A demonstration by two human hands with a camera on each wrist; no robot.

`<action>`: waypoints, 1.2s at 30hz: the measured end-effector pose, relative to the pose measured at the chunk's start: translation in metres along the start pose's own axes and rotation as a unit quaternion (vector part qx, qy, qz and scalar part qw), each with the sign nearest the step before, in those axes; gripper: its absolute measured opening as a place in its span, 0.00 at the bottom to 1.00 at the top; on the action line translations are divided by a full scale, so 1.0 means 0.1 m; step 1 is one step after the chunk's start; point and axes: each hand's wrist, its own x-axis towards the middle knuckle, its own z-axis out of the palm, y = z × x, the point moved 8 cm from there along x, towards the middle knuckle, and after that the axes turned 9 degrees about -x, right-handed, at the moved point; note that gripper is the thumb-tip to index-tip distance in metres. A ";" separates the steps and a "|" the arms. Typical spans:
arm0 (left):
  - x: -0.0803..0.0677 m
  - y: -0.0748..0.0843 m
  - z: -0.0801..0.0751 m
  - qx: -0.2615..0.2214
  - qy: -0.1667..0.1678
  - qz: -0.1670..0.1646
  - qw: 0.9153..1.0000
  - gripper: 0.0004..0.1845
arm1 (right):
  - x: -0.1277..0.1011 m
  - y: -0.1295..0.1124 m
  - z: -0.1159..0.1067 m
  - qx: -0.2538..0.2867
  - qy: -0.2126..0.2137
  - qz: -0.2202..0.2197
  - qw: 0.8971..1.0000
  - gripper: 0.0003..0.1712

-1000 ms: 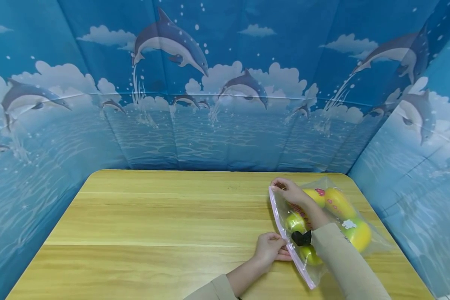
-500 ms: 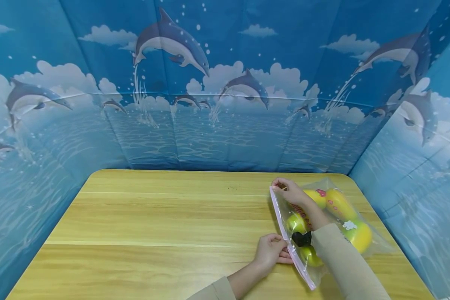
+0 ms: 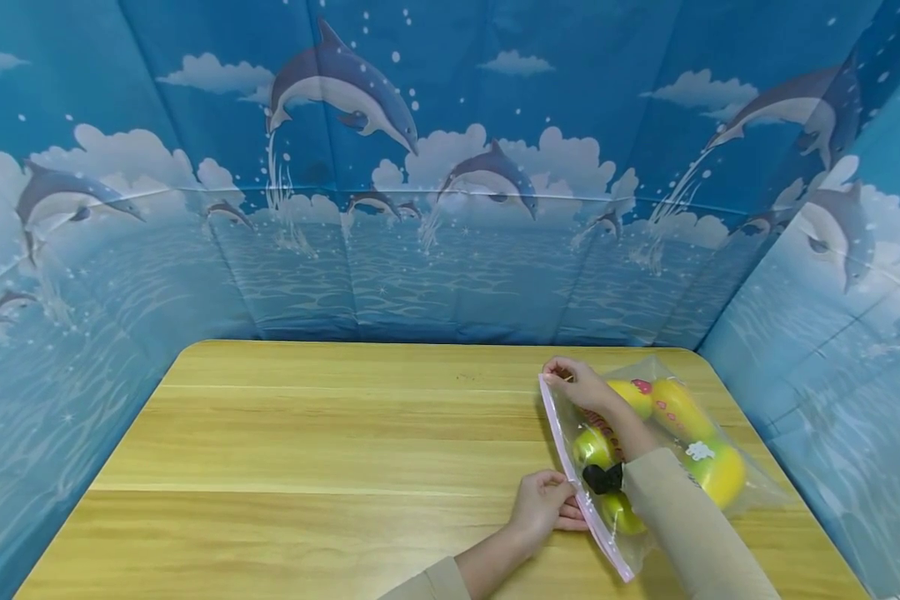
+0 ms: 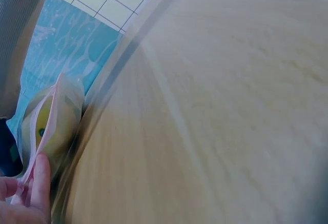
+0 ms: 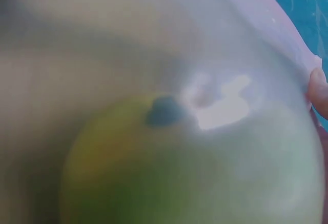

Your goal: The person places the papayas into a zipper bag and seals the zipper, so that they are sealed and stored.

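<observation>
A clear zip-lock bag point(image 3: 648, 367) with a pink zip strip point(image 3: 556, 429) lies at the right of the table. Inside are several yellow and green fruits, among them a mango-like one point(image 3: 720, 479) and a round green one point(image 3: 592, 447). My right hand point(image 3: 583, 387) reaches over the bag and pinches the far end of the strip. Lower down, my left hand point(image 3: 542, 507) pinches the strip near its middle between thumb and fingers. The left wrist view shows two pink edges point(image 4: 54, 116) apart beyond my fingers. A fruit point(image 5: 169, 167) fills much of the right wrist view.
The wooden table point(image 3: 307, 442) extends left of the bag, its right edge close beyond it. A blue dolphin-print curtain point(image 3: 450, 267) surrounds the table. A black wrist device point(image 3: 603, 477) sits under my right wrist, over the bag.
</observation>
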 end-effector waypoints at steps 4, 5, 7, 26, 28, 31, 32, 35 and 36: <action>0.03 0.02 -0.03 0.020 0.006 0.008 1.000 0.03 | -0.01 0.00 0.01 0.006 -0.016 0.009 1.000 0.12; 0.04 0.02 -0.04 0.025 0.007 0.010 1.000 0.03 | -0.01 -0.01 0.01 0.008 -0.018 0.008 1.000 0.11; 0.06 0.03 -0.06 0.033 0.009 0.014 0.999 0.03 | -0.02 -0.02 0.01 0.008 -0.021 0.006 1.000 0.11; 0.12 0.09 -0.13 0.034 0.024 0.046 0.998 0.05 | -0.02 -0.03 0.02 0.021 -0.040 -0.009 0.999 0.11; 0.13 0.09 -0.14 0.033 0.023 0.043 0.998 0.06 | -0.01 -0.03 0.03 0.019 -0.037 -0.006 0.999 0.12; 0.12 0.07 -0.15 0.034 0.026 0.029 0.999 0.06 | 0.00 -0.02 0.03 0.017 -0.032 -0.002 0.999 0.12; 0.12 0.06 -0.15 0.035 0.025 0.023 0.999 0.05 | 0.00 -0.02 0.03 0.018 -0.028 -0.001 0.999 0.12; 0.10 0.03 -0.14 0.041 0.023 0.010 0.999 0.04 | 0.01 0.00 0.01 0.020 -0.008 0.003 1.000 0.11; 0.10 0.02 -0.14 0.044 0.022 0.008 0.999 0.04 | 0.01 0.01 0.00 0.021 0.000 0.004 1.000 0.10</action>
